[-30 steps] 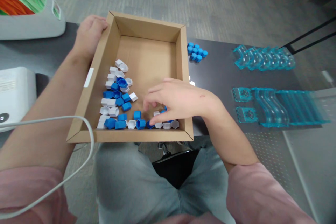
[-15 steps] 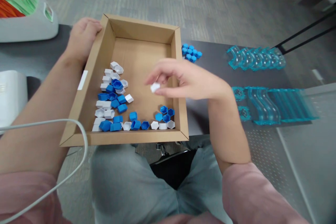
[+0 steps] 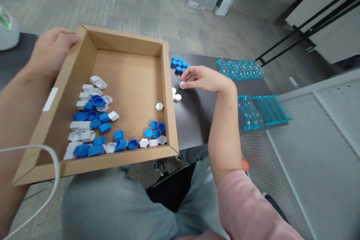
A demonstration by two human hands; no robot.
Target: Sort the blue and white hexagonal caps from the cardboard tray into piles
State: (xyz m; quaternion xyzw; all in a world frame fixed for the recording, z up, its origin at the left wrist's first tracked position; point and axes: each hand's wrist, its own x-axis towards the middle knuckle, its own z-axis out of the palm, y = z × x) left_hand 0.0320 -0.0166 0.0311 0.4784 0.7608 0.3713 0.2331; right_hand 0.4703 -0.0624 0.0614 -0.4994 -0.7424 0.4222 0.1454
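My left hand [image 3: 52, 47] grips the far left corner of a shallow cardboard box [image 3: 168, 93] that rests on my lap. Inside it lie several blue and white hexagonal caps [image 3: 94, 118], mostly along the left and near walls, and one white cap [image 3: 159, 106] sits alone near the right wall. My right hand [image 3: 201, 78] is out over the dark table, its fingertips pinched on a white hexagonal cap [image 3: 182, 84]. Two more white caps [image 3: 176, 96] lie just below it. A cluster of blue caps [image 3: 179, 64] sits on the table just beyond the hand.
Clear turquoise curved track pieces lie in a row at the back [image 3: 239, 69] and in a stack at the right [image 3: 260, 110] of the dark table [image 3: 197, 120]. A perforated grey surface [image 3: 309, 150] adjoins it. A white cable [image 3: 42, 153] loops over the box's near left corner.
My right hand lifted a white cap out of the box and carried it right, over the box wall, down to the table. The view has swung right. A lone white cap now lies in the box.
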